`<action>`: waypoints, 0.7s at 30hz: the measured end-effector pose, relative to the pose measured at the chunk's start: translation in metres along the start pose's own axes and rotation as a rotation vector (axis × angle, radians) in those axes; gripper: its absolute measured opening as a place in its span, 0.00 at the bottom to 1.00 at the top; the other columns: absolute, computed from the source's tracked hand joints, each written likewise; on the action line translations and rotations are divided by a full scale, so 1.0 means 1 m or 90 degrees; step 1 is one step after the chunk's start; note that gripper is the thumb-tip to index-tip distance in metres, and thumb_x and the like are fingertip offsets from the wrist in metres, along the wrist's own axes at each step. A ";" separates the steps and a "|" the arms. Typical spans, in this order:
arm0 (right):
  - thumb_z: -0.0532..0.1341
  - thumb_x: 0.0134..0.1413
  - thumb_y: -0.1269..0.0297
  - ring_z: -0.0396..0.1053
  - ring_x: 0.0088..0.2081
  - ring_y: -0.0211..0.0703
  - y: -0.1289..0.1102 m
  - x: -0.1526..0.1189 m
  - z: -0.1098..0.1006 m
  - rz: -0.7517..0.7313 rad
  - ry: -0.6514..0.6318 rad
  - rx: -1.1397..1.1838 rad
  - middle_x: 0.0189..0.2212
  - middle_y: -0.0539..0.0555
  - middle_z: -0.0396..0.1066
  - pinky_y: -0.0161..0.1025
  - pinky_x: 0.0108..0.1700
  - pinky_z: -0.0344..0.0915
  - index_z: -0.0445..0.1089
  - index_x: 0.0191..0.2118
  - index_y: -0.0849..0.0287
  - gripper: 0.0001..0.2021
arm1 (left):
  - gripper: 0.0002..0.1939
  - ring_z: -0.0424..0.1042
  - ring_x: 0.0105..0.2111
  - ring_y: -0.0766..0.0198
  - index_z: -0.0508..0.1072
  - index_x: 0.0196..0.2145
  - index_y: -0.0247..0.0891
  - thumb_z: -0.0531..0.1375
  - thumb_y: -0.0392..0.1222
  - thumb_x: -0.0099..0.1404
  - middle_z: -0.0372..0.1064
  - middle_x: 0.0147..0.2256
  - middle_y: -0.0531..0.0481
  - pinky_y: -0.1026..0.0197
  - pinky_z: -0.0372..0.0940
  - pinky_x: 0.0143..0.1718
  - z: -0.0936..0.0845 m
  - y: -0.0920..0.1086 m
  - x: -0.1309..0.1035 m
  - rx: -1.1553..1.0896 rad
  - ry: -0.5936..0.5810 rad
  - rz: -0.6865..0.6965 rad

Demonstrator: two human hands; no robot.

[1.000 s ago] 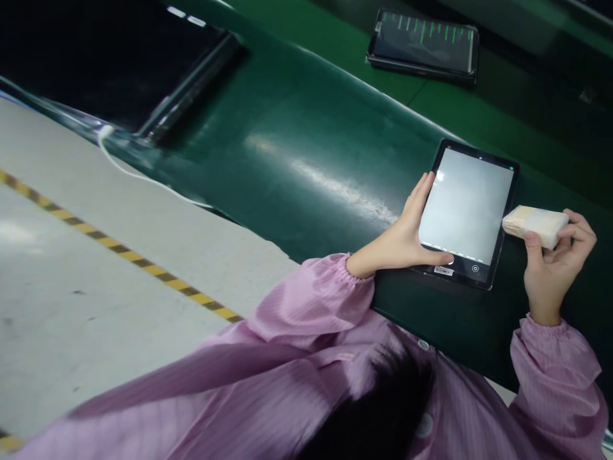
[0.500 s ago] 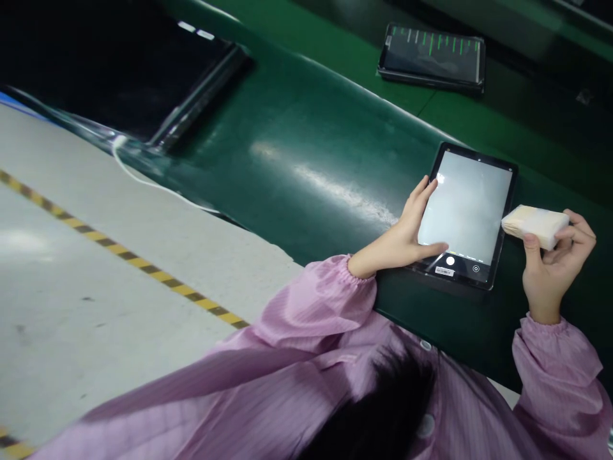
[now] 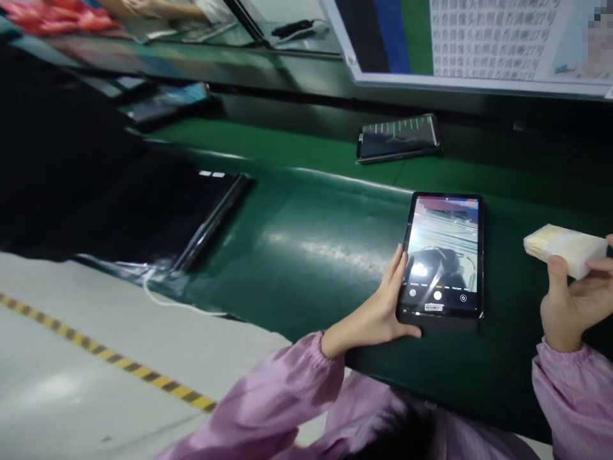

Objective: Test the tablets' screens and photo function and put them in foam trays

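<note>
1. One green counter [image 3: 287, 275] ran across.
2. One lit tablet [image 3: 445, 239] was on or just above the counter; a second tablet [image 3: 397, 139] lay behind.
3. The left hand [image 3: 380, 313], thumb spread from fingers, touched the lit tablet's edge.
4. The right hand [image 3: 572, 310] clamped its fingers on one pale block [image 3: 567, 246], right of that tablet.

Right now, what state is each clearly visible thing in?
Near tablet: lit, showing a camera-style view with a white round button.
Left hand: at the near tablet's left edge, thumb spread.
Right hand: gripping the pale block.
Pale block: held, apart from the near tablet.
Far tablet: lying face up, green lines showing.
White cable: slack.
</note>
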State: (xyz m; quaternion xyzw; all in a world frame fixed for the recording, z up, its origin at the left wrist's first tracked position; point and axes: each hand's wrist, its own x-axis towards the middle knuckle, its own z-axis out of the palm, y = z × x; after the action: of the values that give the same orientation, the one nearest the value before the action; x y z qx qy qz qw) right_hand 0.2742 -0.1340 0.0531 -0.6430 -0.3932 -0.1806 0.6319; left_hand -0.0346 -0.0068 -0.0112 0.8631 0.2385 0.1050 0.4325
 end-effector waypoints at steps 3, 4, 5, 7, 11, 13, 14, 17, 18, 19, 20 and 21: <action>0.75 0.50 0.63 0.67 0.62 0.60 -0.001 -0.003 0.000 -0.011 -0.006 0.019 0.58 0.61 0.64 0.66 0.62 0.68 0.62 0.42 0.52 0.21 | 0.80 0.25 0.77 0.30 0.17 0.77 0.53 0.77 0.65 0.55 0.11 0.78 0.36 0.27 0.46 0.74 -0.032 -0.024 0.061 0.020 -0.067 0.119; 0.75 0.50 0.64 0.67 0.61 0.59 -0.001 -0.004 0.001 -0.021 -0.012 0.024 0.58 0.61 0.64 0.66 0.61 0.69 0.62 0.42 0.52 0.21 | 0.79 0.28 0.78 0.32 0.18 0.77 0.52 0.76 0.67 0.55 0.12 0.78 0.36 0.29 0.44 0.75 -0.041 -0.033 0.088 0.021 -0.084 0.146; 0.75 0.50 0.65 0.68 0.61 0.58 -0.001 -0.006 0.002 -0.036 -0.018 0.027 0.58 0.61 0.63 0.65 0.60 0.70 0.63 0.42 0.53 0.21 | 0.79 0.30 0.78 0.34 0.19 0.77 0.49 0.75 0.68 0.55 0.15 0.79 0.34 0.30 0.43 0.76 -0.049 -0.040 0.116 0.021 -0.081 0.156; 0.74 0.50 0.68 0.69 0.60 0.57 0.000 -0.009 0.003 -0.069 -0.030 0.027 0.58 0.60 0.61 0.65 0.58 0.72 0.63 0.42 0.53 0.20 | 0.75 0.33 0.78 0.34 0.27 0.79 0.39 0.74 0.67 0.57 0.23 0.78 0.28 0.32 0.40 0.77 -0.056 -0.048 0.173 0.029 -0.003 0.145; 0.74 0.52 0.67 0.69 0.62 0.57 0.002 -0.012 0.003 -0.083 -0.035 -0.002 0.59 0.60 0.60 0.66 0.57 0.75 0.64 0.42 0.54 0.19 | 0.48 0.42 0.78 0.39 0.44 0.75 0.24 0.62 0.52 0.71 0.41 0.75 0.21 0.37 0.41 0.78 -0.038 -0.032 0.255 0.056 0.300 0.067; 0.74 0.53 0.67 0.69 0.61 0.57 0.002 -0.013 0.003 -0.076 -0.028 -0.009 0.59 0.60 0.60 0.64 0.56 0.75 0.64 0.42 0.54 0.18 | 0.40 0.48 0.76 0.41 0.47 0.73 0.21 0.56 0.47 0.74 0.47 0.73 0.20 0.38 0.45 0.78 -0.018 -0.014 0.273 0.056 0.358 0.055; 0.74 0.54 0.67 0.69 0.61 0.57 0.001 -0.014 0.003 -0.072 -0.028 -0.007 0.59 0.60 0.61 0.63 0.56 0.75 0.64 0.42 0.54 0.18 | 0.41 0.50 0.76 0.40 0.47 0.73 0.20 0.56 0.49 0.74 0.49 0.72 0.19 0.37 0.46 0.77 -0.008 -0.005 0.277 0.057 0.353 0.063; 0.74 0.54 0.69 0.69 0.62 0.57 -0.002 -0.016 0.003 -0.061 -0.043 0.008 0.60 0.59 0.60 0.63 0.56 0.74 0.64 0.42 0.54 0.18 | 0.53 0.48 0.76 0.34 0.47 0.73 0.22 0.65 0.61 0.68 0.48 0.73 0.17 0.34 0.47 0.76 0.020 0.019 0.279 0.100 0.300 0.121; 0.74 0.54 0.69 0.69 0.62 0.57 -0.002 -0.017 0.003 -0.060 -0.048 0.012 0.60 0.59 0.60 0.63 0.56 0.74 0.64 0.42 0.54 0.18 | 0.56 0.45 0.77 0.33 0.47 0.73 0.24 0.67 0.64 0.65 0.46 0.74 0.18 0.32 0.45 0.76 0.027 0.025 0.279 0.128 0.287 0.142; 0.74 0.54 0.69 0.69 0.63 0.58 -0.003 -0.018 0.003 -0.059 -0.053 0.015 0.60 0.59 0.60 0.64 0.56 0.75 0.64 0.42 0.54 0.18 | 0.57 0.41 0.77 0.32 0.49 0.73 0.26 0.68 0.65 0.63 0.44 0.75 0.18 0.30 0.42 0.77 0.033 0.029 0.279 0.158 0.283 0.156; 0.73 0.54 0.69 0.69 0.63 0.58 -0.003 -0.019 0.004 -0.059 -0.056 0.018 0.60 0.59 0.60 0.64 0.56 0.75 0.64 0.42 0.54 0.18 | 0.56 0.38 0.78 0.32 0.51 0.73 0.27 0.69 0.64 0.63 0.41 0.75 0.19 0.29 0.40 0.77 0.037 0.033 0.279 0.186 0.289 0.159; 0.73 0.54 0.70 0.68 0.63 0.59 -0.003 -0.020 0.004 -0.059 -0.058 0.021 0.61 0.60 0.60 0.65 0.56 0.75 0.64 0.42 0.54 0.18 | 0.53 0.36 0.78 0.32 0.54 0.71 0.27 0.69 0.63 0.63 0.40 0.76 0.19 0.28 0.37 0.77 0.039 0.035 0.281 0.208 0.298 0.153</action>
State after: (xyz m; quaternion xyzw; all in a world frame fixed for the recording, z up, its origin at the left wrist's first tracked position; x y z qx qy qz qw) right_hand 0.2589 -0.1360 0.0402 -0.6212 -0.4536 -0.1734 0.6150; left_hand 0.2348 0.0888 -0.0138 0.8956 0.2415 0.3120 0.2056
